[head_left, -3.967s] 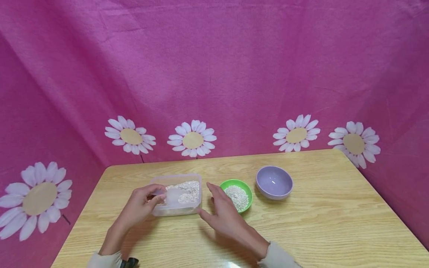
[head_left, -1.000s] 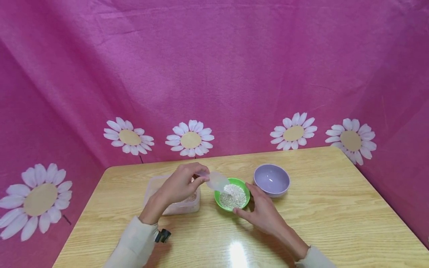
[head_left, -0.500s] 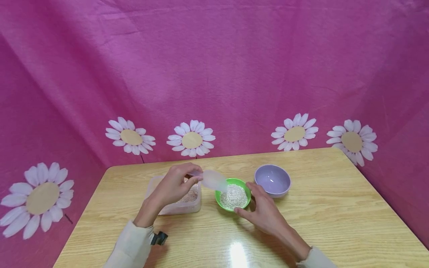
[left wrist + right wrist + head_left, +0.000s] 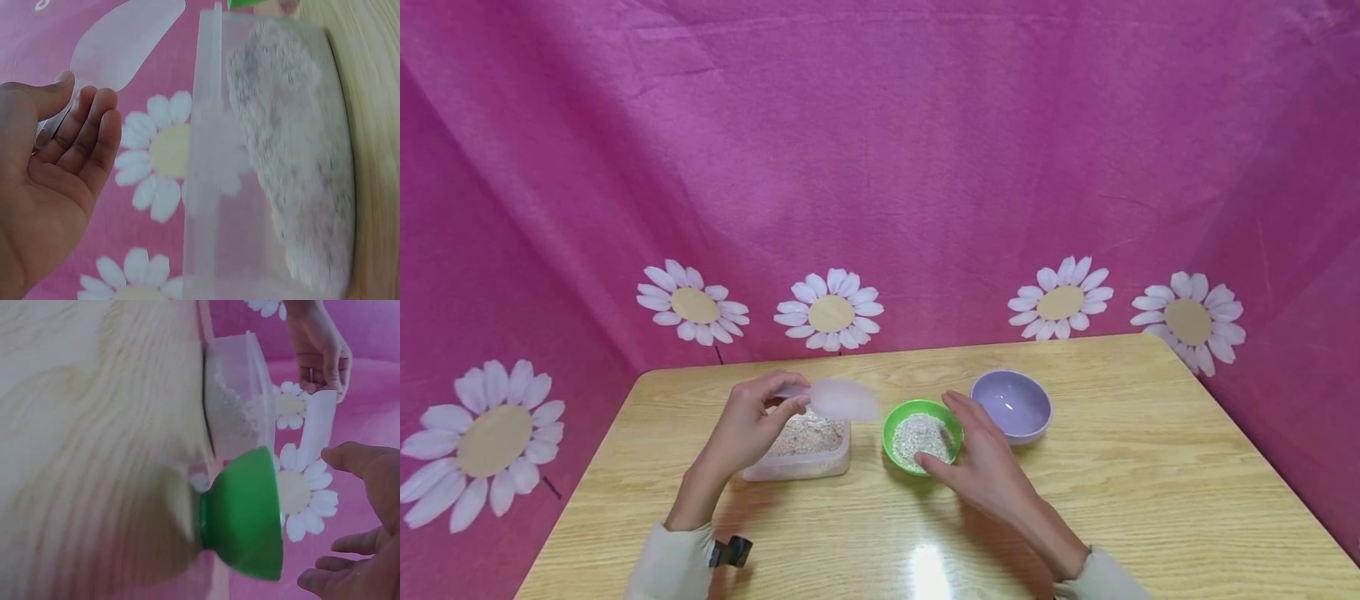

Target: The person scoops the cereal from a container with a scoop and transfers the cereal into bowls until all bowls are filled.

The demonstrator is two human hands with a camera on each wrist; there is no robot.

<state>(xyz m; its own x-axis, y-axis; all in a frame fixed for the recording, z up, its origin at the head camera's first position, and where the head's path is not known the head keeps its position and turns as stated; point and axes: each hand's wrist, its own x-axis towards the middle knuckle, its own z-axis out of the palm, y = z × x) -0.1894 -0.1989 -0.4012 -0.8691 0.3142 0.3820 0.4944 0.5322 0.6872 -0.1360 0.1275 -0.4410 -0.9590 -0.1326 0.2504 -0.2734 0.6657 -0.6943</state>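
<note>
My left hand [image 4: 748, 425] pinches the handle of a translucent plastic scoop [image 4: 847, 400] by thumb and fingers. It holds the scoop level above a clear rectangular container [image 4: 797, 467] of pale oat-like flakes [image 4: 808, 435]. In the left wrist view the blade of the scoop [image 4: 122, 47] bears nothing visible. A small green bowl [image 4: 917, 407], filled with similar flakes, stands right of the container. Beside its right rim is my right hand [image 4: 988, 467], fingers spread; the right wrist view shows a gap between this hand [image 4: 365, 519] and the footed green bowl [image 4: 247, 519].
A purple bowl [image 4: 1011, 404] with nothing in it stands behind and right of the green one. All rest on a light wooden table [image 4: 1150, 483]. Pink cloth [image 4: 880, 167] printed with daisies hangs behind and at both sides.
The left hand has drawn the scoop leftward from over the green bowl to above the container, after flakes tipped off it. The right hand has let go of the green bowl's rim.
</note>
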